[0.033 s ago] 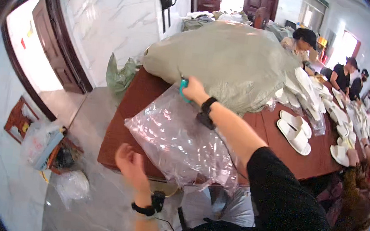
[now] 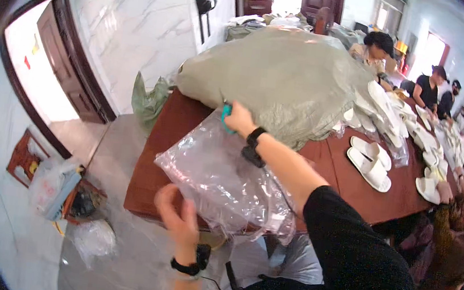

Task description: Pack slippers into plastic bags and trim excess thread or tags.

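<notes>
Flat brown tabletop (image 2: 145, 175) — crinkled, glossy clear plastic (image 2: 206, 168); right fingers (image 2: 235, 119) clasping teal-handled tool (image 2: 225, 119) — left fingers (image 2: 164, 200) loosely curled, free.

Looks like a small workshop, though it seems to be set up in a house-like room. White slippers (image 2: 368, 167) are spread along a big table (image 2: 151, 173) covered in brown cloth, which is shared with a huge greyish-green sack (image 2: 269, 69) and a clear plastic bag (image 2: 207, 159). Several workers (image 2: 428, 90) are seen around it. The homey feel is given by marble-look walls (image 2: 109, 16) and a panelled wooden door (image 2: 69, 66).
</notes>
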{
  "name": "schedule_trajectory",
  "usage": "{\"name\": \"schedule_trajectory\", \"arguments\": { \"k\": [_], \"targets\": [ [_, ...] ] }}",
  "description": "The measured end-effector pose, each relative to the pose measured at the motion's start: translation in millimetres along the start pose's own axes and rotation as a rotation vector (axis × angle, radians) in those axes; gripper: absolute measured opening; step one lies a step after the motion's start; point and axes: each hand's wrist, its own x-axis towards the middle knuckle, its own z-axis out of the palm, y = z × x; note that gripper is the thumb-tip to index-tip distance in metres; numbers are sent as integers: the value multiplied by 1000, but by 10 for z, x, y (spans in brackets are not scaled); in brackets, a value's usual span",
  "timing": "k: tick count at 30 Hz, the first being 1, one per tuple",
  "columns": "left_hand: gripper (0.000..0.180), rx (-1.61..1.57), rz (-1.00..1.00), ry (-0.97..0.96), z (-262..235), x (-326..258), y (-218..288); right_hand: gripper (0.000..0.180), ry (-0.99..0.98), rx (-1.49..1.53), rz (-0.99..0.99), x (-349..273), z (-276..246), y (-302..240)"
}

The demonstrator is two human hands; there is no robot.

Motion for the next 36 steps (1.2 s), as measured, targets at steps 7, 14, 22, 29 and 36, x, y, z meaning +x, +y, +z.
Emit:
{"name": "schedule_trajectory", "arguments": {
  "k": [7,14,22,29,36],
  "targets": [
    [54,763,74,-833,747,-309,-294,37,26,-48,37,-256,242,433],
    [58,852,95,-902,392,-355,-782,52,-449,574,46,-984,-1030,229],
    [61,848,108,-833,601,-236,-600,34,156,-766,266,-2102,-3788,2239],
    [61,694,325,-588,770,-126,34,57,240,-310,681,-2533,-4294,3253],
    [63,269,482,-867,1501,-465,1038,53,352,-186,591,-2471,-3991,3098]
  ]
}}
